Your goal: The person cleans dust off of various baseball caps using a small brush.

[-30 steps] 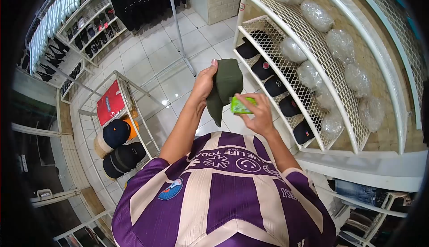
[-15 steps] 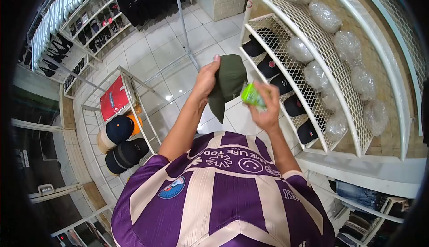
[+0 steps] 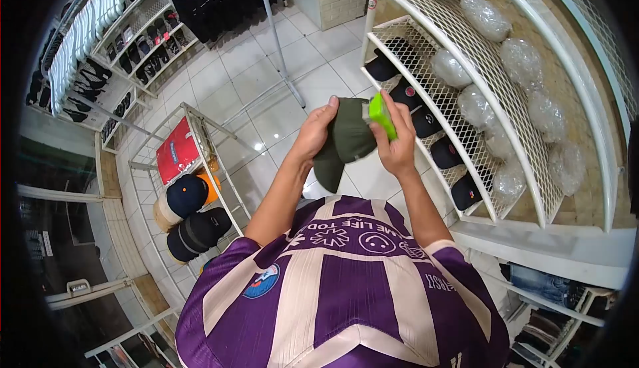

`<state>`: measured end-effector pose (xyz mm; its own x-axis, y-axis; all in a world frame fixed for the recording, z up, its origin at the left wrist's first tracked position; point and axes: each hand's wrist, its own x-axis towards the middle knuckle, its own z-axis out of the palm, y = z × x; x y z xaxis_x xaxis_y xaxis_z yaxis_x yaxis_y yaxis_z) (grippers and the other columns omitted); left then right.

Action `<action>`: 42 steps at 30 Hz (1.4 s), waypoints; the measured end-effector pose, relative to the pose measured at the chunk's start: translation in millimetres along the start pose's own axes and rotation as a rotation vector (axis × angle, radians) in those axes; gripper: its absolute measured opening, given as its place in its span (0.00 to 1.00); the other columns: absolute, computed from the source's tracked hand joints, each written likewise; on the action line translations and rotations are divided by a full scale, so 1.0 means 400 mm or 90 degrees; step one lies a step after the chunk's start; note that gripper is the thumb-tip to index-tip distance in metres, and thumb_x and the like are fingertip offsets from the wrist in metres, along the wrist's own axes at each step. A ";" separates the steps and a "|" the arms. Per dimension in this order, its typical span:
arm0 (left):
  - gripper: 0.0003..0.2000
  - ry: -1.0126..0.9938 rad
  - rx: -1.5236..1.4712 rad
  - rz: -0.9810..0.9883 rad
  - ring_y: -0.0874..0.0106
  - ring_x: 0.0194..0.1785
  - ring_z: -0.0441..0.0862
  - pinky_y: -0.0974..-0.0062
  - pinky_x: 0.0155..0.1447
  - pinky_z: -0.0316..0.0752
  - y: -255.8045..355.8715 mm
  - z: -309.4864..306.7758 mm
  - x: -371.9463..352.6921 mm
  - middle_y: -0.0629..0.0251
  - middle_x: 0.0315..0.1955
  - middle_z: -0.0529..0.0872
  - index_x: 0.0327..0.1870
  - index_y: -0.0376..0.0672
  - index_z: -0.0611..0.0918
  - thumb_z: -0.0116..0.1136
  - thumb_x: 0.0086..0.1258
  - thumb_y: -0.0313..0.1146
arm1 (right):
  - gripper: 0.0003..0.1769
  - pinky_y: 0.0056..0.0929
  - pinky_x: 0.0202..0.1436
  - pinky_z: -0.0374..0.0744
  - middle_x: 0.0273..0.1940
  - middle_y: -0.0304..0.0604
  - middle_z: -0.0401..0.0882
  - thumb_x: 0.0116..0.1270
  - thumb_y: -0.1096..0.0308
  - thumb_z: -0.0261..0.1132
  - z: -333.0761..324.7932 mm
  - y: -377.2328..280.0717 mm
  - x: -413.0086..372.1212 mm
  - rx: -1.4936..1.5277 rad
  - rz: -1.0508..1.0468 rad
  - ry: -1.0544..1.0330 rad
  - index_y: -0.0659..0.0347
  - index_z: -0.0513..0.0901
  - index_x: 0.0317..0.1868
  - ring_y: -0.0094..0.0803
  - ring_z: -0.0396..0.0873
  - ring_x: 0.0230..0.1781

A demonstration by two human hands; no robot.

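A dark olive-green cap (image 3: pixel 353 132) hangs in front of my chest, its brim pointing down toward me. My left hand (image 3: pixel 315 130) grips it from the left, thumb up along the edge and the other fingers mostly hidden behind the cap. In my right hand (image 3: pixel 398 143) is a bright lime-green brush (image 3: pixel 381 115), pinched between thumb and fingers. The brush's pale underside meets the right side of the cap's crown.
At right, a white mesh rack (image 3: pixel 489 88) bears dark caps (image 3: pixel 426 122) and clear plastic-wrapped bundles (image 3: pixel 520 62). A low metal rack at left carries a red packet (image 3: pixel 176 152) and several caps (image 3: pixel 200 228). A thin metal pole (image 3: pixel 271 22) stands ahead on the tiled floor.
My right hand has turned the brush upright and brought it up against the cap's side. The cap has shifted slightly right and lower, with my left hand still holding it.
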<state>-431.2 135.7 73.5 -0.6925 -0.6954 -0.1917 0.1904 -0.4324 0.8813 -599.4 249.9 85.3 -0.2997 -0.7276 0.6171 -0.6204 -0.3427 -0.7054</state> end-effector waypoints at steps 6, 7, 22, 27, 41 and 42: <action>0.28 -0.067 0.011 0.067 0.74 0.43 0.87 0.76 0.53 0.81 0.011 -0.006 -0.025 0.62 0.42 0.90 0.49 0.34 0.86 0.46 0.84 0.55 | 0.26 0.31 0.66 0.75 0.61 0.52 0.81 0.79 0.60 0.62 -0.022 0.171 -0.006 0.103 0.246 0.005 0.65 0.75 0.71 0.35 0.80 0.61; 0.28 -0.056 0.004 0.071 0.74 0.43 0.87 0.76 0.53 0.81 0.007 -0.004 -0.025 0.62 0.42 0.90 0.49 0.34 0.86 0.46 0.84 0.55 | 0.26 0.31 0.67 0.73 0.61 0.52 0.81 0.80 0.60 0.62 -0.037 0.115 0.013 0.154 0.231 0.003 0.66 0.74 0.71 0.35 0.79 0.62; 0.33 0.158 -0.299 0.177 0.65 0.54 0.87 0.65 0.63 0.81 0.021 0.003 -0.014 0.54 0.55 0.86 0.64 0.32 0.77 0.42 0.83 0.59 | 0.27 0.40 0.58 0.83 0.52 0.47 0.85 0.82 0.46 0.53 0.022 0.137 -0.140 0.927 0.689 -0.131 0.56 0.78 0.67 0.34 0.84 0.51; 0.24 0.155 -0.241 0.256 0.68 0.52 0.86 0.67 0.61 0.81 -0.010 -0.014 -0.014 0.59 0.50 0.88 0.58 0.34 0.80 0.56 0.80 0.51 | 0.27 0.35 0.52 0.85 0.48 0.44 0.86 0.79 0.45 0.58 0.019 0.130 -0.156 0.950 0.673 -0.124 0.59 0.80 0.63 0.32 0.85 0.44; 0.23 -0.030 0.132 0.131 0.76 0.49 0.85 0.74 0.57 0.82 0.039 -0.026 -0.084 0.64 0.49 0.88 0.65 0.35 0.80 0.70 0.70 0.27 | 0.25 0.28 0.54 0.79 0.46 0.42 0.87 0.70 0.61 0.74 -0.067 0.109 -0.087 0.232 0.468 -0.174 0.66 0.83 0.63 0.27 0.83 0.47; 0.23 -0.044 0.121 0.125 0.76 0.50 0.85 0.73 0.57 0.82 0.033 -0.021 -0.084 0.64 0.50 0.88 0.65 0.35 0.80 0.70 0.70 0.27 | 0.25 0.28 0.54 0.79 0.46 0.42 0.87 0.70 0.61 0.74 -0.068 0.090 -0.082 0.230 0.466 -0.177 0.66 0.83 0.63 0.27 0.83 0.47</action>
<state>-399.5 148.8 88.1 -0.7024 -0.7116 0.0157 0.1965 -0.1726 0.9652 -631.6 277.6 49.1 -0.3164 -0.9421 -0.1112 -0.0572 0.1360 -0.9891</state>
